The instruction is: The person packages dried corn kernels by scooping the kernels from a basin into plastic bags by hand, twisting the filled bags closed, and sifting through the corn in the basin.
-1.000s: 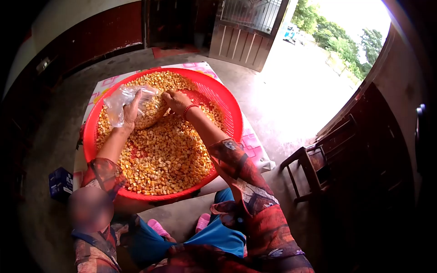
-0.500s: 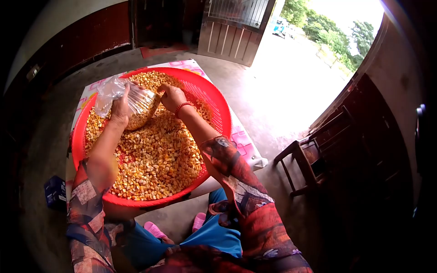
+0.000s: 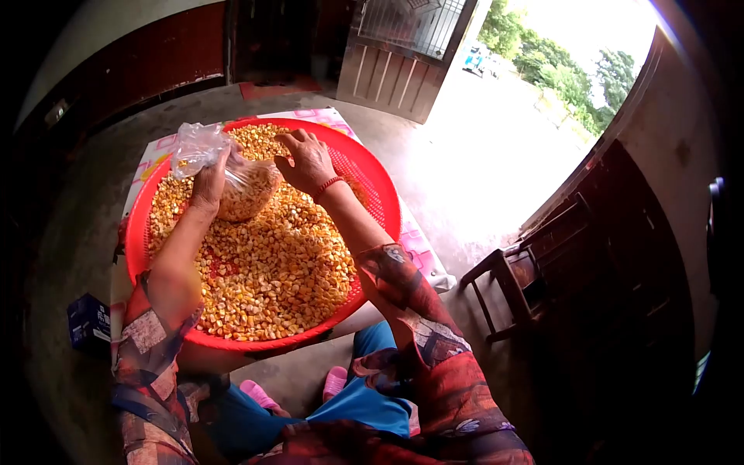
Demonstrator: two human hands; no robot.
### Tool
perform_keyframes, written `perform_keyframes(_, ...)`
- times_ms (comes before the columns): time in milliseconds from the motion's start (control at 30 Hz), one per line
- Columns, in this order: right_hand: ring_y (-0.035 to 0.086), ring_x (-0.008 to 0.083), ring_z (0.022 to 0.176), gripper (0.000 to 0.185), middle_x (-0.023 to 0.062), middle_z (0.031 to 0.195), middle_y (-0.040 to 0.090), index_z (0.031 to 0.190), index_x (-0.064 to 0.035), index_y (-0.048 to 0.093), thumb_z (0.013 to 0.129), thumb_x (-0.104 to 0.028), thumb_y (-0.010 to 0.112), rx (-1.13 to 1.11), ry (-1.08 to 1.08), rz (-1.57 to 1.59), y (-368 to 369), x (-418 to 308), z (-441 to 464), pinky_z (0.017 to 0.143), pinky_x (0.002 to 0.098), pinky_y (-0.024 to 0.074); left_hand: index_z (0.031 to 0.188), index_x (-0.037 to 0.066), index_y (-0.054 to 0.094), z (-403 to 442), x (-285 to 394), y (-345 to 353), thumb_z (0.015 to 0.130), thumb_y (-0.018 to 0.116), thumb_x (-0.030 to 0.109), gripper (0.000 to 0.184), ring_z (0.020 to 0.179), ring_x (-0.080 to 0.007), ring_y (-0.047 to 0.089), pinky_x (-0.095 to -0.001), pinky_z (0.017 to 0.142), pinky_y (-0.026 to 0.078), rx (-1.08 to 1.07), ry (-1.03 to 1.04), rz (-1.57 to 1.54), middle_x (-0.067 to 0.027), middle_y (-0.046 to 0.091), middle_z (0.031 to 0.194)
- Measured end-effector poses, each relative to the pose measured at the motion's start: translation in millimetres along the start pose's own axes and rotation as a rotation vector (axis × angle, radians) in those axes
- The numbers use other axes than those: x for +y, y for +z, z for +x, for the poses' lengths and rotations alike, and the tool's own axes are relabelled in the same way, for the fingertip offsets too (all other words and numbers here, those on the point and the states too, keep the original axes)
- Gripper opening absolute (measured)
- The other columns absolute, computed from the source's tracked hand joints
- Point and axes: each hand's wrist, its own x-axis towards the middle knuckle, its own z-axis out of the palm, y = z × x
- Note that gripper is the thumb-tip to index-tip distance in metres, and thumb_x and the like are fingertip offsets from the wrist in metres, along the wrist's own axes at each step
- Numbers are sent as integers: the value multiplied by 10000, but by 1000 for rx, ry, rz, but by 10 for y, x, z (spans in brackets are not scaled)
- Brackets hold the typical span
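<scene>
1. On my feed, the left hand point(image 3: 209, 184) is clenched around the gathered neck of a clear, crinkled plastic bag point(image 3: 249, 192) bulging with corn.
2. I place that bag at eleven o'clock inside the wide, round, red plastic basket point(image 3: 385, 186), above loose yellow corn kernels point(image 3: 275, 283); whether it rests on them, I cannot tell.
3. The right hand point(image 3: 304, 164), at one o'clock, has fingers spread and looks unloaded; its thumb is just beside the bag, contact unclear.
4. I judge the neck the weak point: a slackening left grip could let corn spill.
5. Thin film might split if a fingertip digs in.
6. Pressing the basket's six-o'clock rim, near the edge of the pink-and-white patterned surface point(image 3: 419, 246), could tip kernels out.
</scene>
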Motion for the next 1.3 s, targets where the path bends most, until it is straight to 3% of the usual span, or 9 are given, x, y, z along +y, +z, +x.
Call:
perform_keyframes(100,384,356,1152,801,196,1257,381,1249,-43,379,670,-555,587,-214,-29,349,19,-230,3,960,410,318,968,43,535,-139,156,177,903,390,226,242,846,-139,530,-240,798,406,-77,293,372,-37,554,925)
perform_keyframes(233,361,263,1197,783,96,1257,423,1248,-207,395,601,-598,602,-576,-73,78,150,-432,-11,941,506,286,1047,27,500,-107,339,187,774,552,69,281,961,-144,511,-271,846,408,-373,502,472,-71,532,1041)
perform_keyframes(367,562,252,831,440,81,832,599,833,-93,605,604,-466,657,-8,-352,307,409,-327,-55,719,354,433,971,37,548,-226,590,352,637,660,171,378,902,-219,537,-316,803,417,-367,602,535,-81,558,951)
perform_keyframes(433,509,257,995,547,51,1027,573,1001,-164,579,585,-515,637,-409,-268,63,271,-371,-13,815,435,388,947,54,561,-206,501,320,578,675,220,421,880,-288,524,-373,792,394,-413,753,719,-94,546,938)
perform_keyframes(533,565,211,749,291,40,750,589,731,-139,607,580,-383,654,-173,-243,-350,170,-548,-137,656,333,430,969,57,539,-237,436,327,563,678,235,465,909,-294,508,-377,810,382,-421,730,814,-97,533,944)
perform_keyframes(1000,569,276,868,283,107,923,602,951,-124,603,690,-233,607,-254,-314,-263,498,-157,-16,738,379,449,1353,43,151,-395,575,-30,586,741,451,1050,1236,-311,300,-359,1017,264,-546,161,729,-211,311,1326)
perform_keyframes(1133,565,252,769,165,111,834,593,845,-65,590,744,-195,580,151,-480,-112,549,-60,146,657,364,447,1353,22,129,-620,620,-266,579,739,473,1084,1250,-306,277,-352,1018,261,-447,-6,706,-217,284,1339)
perform_keyframes(1267,556,238,719,129,93,781,590,802,-60,583,760,-180,560,76,-213,460,-45,-549,150,615,359,433,1333,44,193,-884,758,-320,647,743,332,925,1251,-263,275,-350,1019,241,-354,68,681,-172,318,1325)
perform_keyframes(1300,534,150,899,297,80,986,576,1082,-36,522,833,-198,526,-193,-37,575,-154,-491,77,772,297,444,1332,46,196,-971,824,-299,640,751,318,928,1242,-253,290,-347,1013,251,-335,51,634,-160,325,1321)
